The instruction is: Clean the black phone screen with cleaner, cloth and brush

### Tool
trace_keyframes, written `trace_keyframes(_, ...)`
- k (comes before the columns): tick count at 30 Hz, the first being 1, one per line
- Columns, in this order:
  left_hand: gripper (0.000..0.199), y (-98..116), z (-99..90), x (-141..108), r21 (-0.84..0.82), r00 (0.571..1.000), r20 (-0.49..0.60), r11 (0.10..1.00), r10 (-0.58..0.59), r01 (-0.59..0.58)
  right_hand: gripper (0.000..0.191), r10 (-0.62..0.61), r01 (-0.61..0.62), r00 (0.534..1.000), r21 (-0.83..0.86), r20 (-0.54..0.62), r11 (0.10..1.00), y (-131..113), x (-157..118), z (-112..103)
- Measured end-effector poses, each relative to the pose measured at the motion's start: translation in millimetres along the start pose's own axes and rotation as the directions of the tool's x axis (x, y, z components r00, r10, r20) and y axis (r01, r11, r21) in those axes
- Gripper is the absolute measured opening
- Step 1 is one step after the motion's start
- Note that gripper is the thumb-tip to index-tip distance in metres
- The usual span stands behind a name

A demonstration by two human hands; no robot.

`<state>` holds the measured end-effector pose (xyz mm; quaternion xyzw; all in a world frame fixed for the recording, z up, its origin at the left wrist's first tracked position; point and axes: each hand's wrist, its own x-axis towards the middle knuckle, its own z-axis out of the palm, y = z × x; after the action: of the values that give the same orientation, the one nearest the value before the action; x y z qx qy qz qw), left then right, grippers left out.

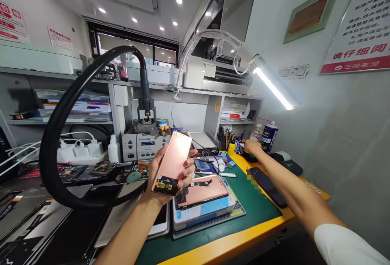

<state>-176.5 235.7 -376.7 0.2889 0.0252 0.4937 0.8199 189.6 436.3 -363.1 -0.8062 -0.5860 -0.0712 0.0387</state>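
My left hand (156, 171) is closed around a phone screen (175, 157) and holds it up at a tilt. Its copper-coloured back faces me, with a black circuit strip at the lower end. Below it, a second copper-backed phone part (207, 192) with a black flex cable lies on a blue and white box (210, 212). My right hand (252, 147) reaches far to the back right, fingers curled, beside a dark bottle (269, 135) and a clear bottle (256, 132). What its fingers hold is hidden.
A thick black flexible arm (50, 155) loops at the left over stacked screens and tablets. A dark phone (268, 185) lies under my right forearm. The green mat (258, 212) covers the yellow-edged bench. A lit lamp (272, 86) hangs above right.
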Motion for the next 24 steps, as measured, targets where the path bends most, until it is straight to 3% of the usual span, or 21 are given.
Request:
trace_keyframes(9, 0.072, -1.0, -1.5, 2.1, -0.015, 0.999, 0.039, 1.0, -0.014, 0.015, 0.038, 0.024, -0.023, 0.999, -0.075, 0.021, 0.997, 8.2, 16.4, 6.7)
trace_keyframes(18, 0.077, -3.9, -3.1, 3.8, -0.005, 0.999, 0.035, 1.0, -0.027, 0.027, 0.036, 0.055, -0.05, 0.996, -0.068, 0.076, 0.996, 7.3, 13.5, 9.4)
trace_keyframes(24, 0.07, -2.6, -0.2, 1.8, 0.026, 0.999, 0.032, 0.999, 0.019, -0.02, 0.036, 0.056, -0.054, 0.997, -0.04, 0.052, 0.998, 6.1, 7.5, 14.6)
